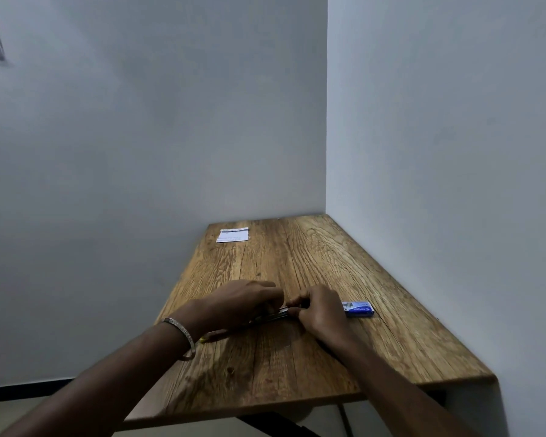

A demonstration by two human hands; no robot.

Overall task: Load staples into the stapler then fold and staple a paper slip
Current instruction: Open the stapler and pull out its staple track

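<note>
The stapler [276, 314] lies on the wooden table [297, 357] near its middle, mostly hidden under my hands; a yellow end shows at the left. My left hand [243, 302] covers and grips its body. My right hand [320, 307] pinches its metal front end with curled fingers. A blue staple box [359, 309] lies just right of my right hand. The white paper slip [233, 235] lies flat at the far left corner of the table.
The table stands in a corner, with walls close behind and along its right side. Its left and near edges drop off to the floor. A silver bangle [183, 335] sits on my left wrist.
</note>
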